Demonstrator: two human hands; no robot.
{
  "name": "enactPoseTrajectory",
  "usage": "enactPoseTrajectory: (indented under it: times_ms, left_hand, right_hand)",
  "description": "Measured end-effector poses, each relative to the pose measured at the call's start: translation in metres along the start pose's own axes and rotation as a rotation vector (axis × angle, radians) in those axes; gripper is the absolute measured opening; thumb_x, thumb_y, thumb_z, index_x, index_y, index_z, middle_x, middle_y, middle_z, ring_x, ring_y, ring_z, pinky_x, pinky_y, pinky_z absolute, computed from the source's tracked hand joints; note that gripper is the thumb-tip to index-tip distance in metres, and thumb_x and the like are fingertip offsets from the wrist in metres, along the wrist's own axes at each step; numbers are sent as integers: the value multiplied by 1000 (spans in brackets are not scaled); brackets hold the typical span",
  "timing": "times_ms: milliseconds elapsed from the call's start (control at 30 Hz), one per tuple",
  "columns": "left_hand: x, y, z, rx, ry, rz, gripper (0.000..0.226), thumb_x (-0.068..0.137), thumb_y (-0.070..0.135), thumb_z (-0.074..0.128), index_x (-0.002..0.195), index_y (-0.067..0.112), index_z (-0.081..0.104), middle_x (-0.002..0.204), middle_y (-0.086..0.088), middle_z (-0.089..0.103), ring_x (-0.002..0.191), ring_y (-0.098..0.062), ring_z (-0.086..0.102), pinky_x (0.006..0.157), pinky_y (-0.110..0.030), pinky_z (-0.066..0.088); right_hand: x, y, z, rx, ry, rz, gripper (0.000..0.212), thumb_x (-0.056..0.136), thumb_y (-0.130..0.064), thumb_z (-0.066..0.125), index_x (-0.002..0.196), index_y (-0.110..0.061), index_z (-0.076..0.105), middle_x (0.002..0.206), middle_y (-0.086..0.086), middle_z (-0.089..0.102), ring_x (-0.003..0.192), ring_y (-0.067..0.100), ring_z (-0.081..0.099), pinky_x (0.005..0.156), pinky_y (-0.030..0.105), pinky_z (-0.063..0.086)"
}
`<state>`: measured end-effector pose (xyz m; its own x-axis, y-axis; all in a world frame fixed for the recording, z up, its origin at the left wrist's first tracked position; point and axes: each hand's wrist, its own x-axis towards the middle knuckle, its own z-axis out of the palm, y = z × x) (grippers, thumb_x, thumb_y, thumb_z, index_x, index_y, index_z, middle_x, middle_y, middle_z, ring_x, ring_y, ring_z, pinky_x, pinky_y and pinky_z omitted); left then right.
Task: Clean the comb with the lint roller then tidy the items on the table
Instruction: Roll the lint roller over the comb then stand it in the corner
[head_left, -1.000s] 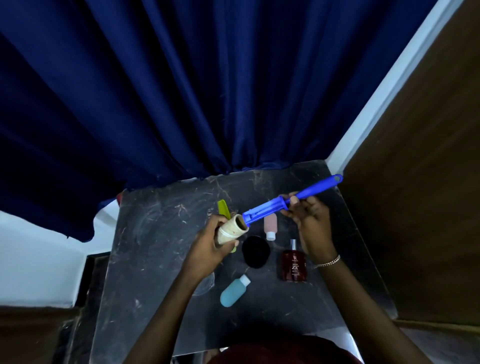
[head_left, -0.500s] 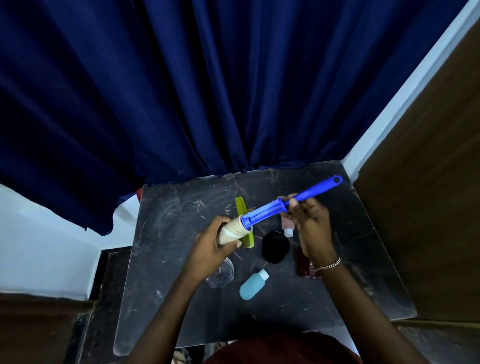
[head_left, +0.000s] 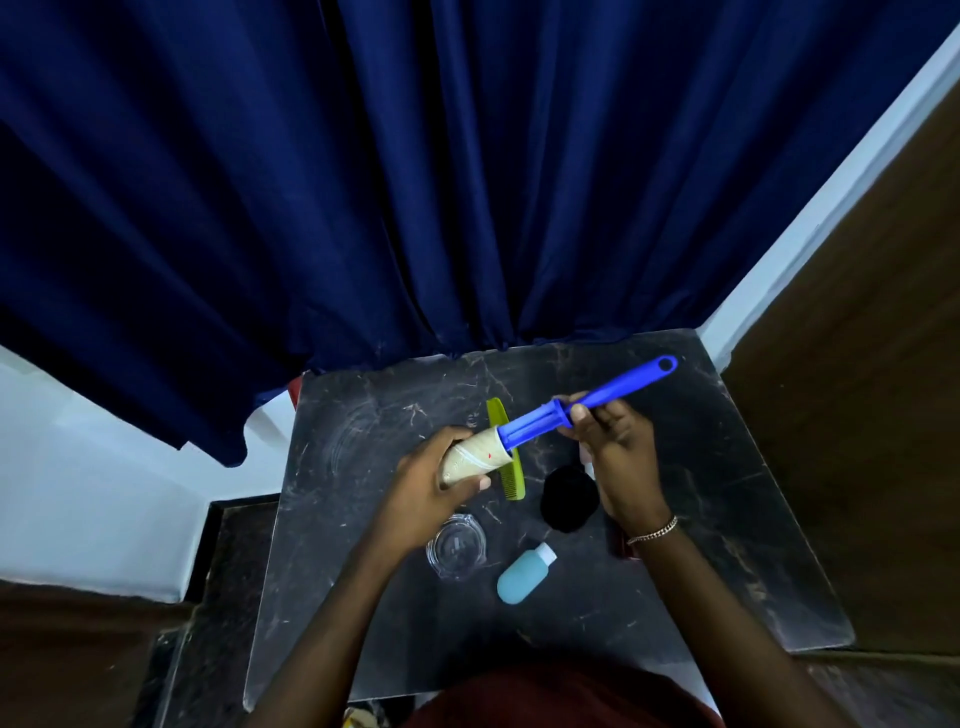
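Observation:
Above the dark table (head_left: 701, 545) I hold a lint roller in both hands. My right hand (head_left: 615, 457) grips its blue handle (head_left: 597, 397), which points up and to the right. My left hand (head_left: 441, 486) is wrapped around the beige paper roll (head_left: 475, 457) at the handle's lower end. A yellow-green comb (head_left: 506, 449) lies flat on the table just behind the roll, partly hidden by it.
On the table sit a black round item (head_left: 569, 499), a clear glass lid or dish (head_left: 457, 545) and a light blue bottle (head_left: 524, 571) lying on its side. A dark red bottle (head_left: 621, 543) is mostly hidden under my right wrist. Blue curtain (head_left: 415, 182) hangs behind; a wooden wall (head_left: 857, 415) stands right.
The roll has slid further onto the blue handle. The view has shifted, so the table items sit more to the right and the comb shows more.

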<state>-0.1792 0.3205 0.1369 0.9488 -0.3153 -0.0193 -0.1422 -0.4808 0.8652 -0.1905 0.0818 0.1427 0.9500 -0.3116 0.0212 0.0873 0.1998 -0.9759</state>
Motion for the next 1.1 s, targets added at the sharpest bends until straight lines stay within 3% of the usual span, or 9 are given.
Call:
enactPoseTrajectory:
  times_ms: [200,367,567,667,800,933,1100]
  left_hand:
    - [2,6,9,32,-36,36,45,82,35,80,120,35,57,107,12,65,93,-8,64,77,-34,57]
    - [-4,3,11,42,-20,55,46,83,36,78,124,33,57,109,11,65,93,-10,65,78,-36,56]
    - [-2,5,7,27,4,80,47,83,33,79,125,29,58,109,9,65,93,-11,64,78,-36,56]
    - [0,9,7,23,8,91,46,83,32,80,125,27,59,108,9,66,92,-9,64,76,-32,55]
    - [-2,9,7,35,-5,113,45,84,32,79,124,28,59,108,11,66,92,-8,64,76,-33,55]
    - [-4,4,8,38,-6,97,46,84,35,78,125,31,58,111,11,65,96,-8,64,80,-38,56]
    - [-3,2,8,47,-11,99,44,84,38,77,123,33,57,109,11,66,94,-9,65,79,-41,56]
  right_hand:
    - [-18,18,22,-92,-78,13,12,91,-7,65,101,-6,71,101,15,74,99,32,69,90,47,54]
    - [-20,18,24,-56,-62,25,13,91,0,63,99,-5,71,100,14,75,99,31,69,90,43,54]
    - [-23,16,36,-8,-20,36,11,92,-1,62,97,-6,70,86,6,73,77,12,66,71,25,49]
    - [-24,16,42,-37,-28,12,11,91,-1,63,100,3,68,90,13,74,84,19,68,78,32,55]
    - [-29,18,46,-54,-16,8,12,91,0,63,100,6,67,88,7,74,88,18,69,83,29,55]
    - [-30,20,45,-88,-30,25,9,92,-5,64,97,2,69,91,17,72,89,22,69,87,45,54]
    - [-28,20,41,-99,-45,37,9,91,-8,66,95,-1,70,91,19,72,90,30,69,90,53,52]
